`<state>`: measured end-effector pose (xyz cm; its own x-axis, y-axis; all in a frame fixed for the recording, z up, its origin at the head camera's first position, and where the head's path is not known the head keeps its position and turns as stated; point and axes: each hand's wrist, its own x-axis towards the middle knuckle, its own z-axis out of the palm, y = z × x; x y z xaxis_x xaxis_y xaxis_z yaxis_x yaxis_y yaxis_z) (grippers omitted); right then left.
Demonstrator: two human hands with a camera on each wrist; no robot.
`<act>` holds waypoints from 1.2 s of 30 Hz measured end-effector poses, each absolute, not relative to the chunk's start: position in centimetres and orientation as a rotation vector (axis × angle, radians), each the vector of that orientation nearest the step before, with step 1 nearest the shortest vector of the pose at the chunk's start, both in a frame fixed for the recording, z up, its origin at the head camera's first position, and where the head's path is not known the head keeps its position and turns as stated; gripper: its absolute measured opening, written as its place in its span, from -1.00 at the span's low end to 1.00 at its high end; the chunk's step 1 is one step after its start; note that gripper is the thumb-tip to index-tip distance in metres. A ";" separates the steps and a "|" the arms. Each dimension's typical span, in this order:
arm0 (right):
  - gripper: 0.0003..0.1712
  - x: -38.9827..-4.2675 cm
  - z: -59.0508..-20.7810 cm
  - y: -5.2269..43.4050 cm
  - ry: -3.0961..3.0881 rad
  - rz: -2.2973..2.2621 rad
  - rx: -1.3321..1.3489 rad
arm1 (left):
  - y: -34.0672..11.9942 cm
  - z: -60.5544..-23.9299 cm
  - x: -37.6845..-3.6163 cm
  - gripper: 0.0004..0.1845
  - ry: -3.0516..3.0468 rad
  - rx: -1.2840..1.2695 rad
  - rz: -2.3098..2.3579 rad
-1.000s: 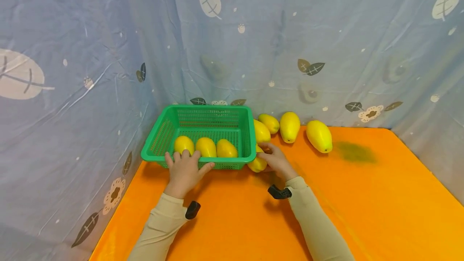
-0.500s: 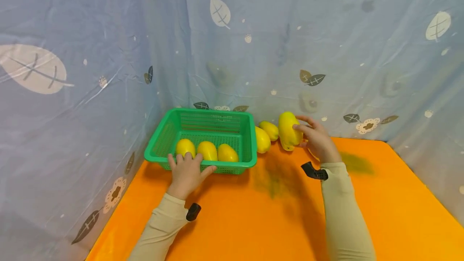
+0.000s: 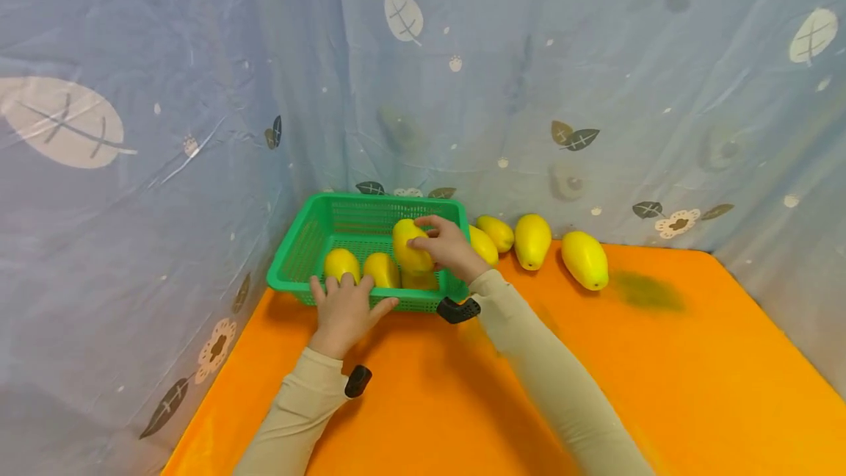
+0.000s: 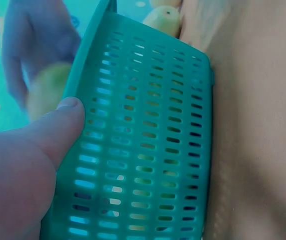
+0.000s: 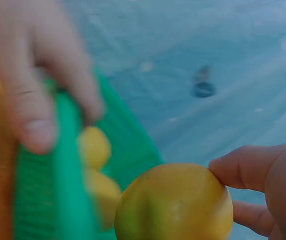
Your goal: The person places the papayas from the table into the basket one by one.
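The step in hand looks like loading: the right hand [image 3: 449, 244] pinches a yellow fruit [image 3: 411, 247] inside the green basket [image 3: 360, 215], while the left hand [image 3: 344, 314] grips its near rim. Next probably calls for lowering it and spreading the fingers; half a second ago it was held outside, among the loose fruits [image 3: 584, 261]

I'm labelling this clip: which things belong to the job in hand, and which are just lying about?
Job: green basket; yellow fruit in the right grip; fruits inside the basket; probably the loose fruits to its right.
Surroundings only: patterned curtain; orange table.
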<state>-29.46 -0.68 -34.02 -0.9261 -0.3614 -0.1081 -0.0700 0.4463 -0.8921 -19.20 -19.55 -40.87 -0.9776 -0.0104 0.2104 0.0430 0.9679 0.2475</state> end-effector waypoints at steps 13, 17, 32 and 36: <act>-0.34 -28.5 -35.9 -1.8 2.617 -1.285 -0.420 | -18.6 -40.7 -19.6 -0.33 -2.867 -0.031 -0.358; -0.34 -28.7 -35.0 1.8 2.521 -1.544 -0.368 | -18.6 -40.6 -19.6 -0.31 -2.896 -0.028 -0.381; -0.47 -28.4 -38.5 24.1 2.087 -2.422 0.471 | -19.4 -40.8 -19.0 -0.36 -2.894 -0.021 -0.395; -0.58 -27.0 -39.6 27.3 1.928 -2.541 0.542 | -19.4 -40.7 -19.0 -0.34 -2.919 -0.022 -0.396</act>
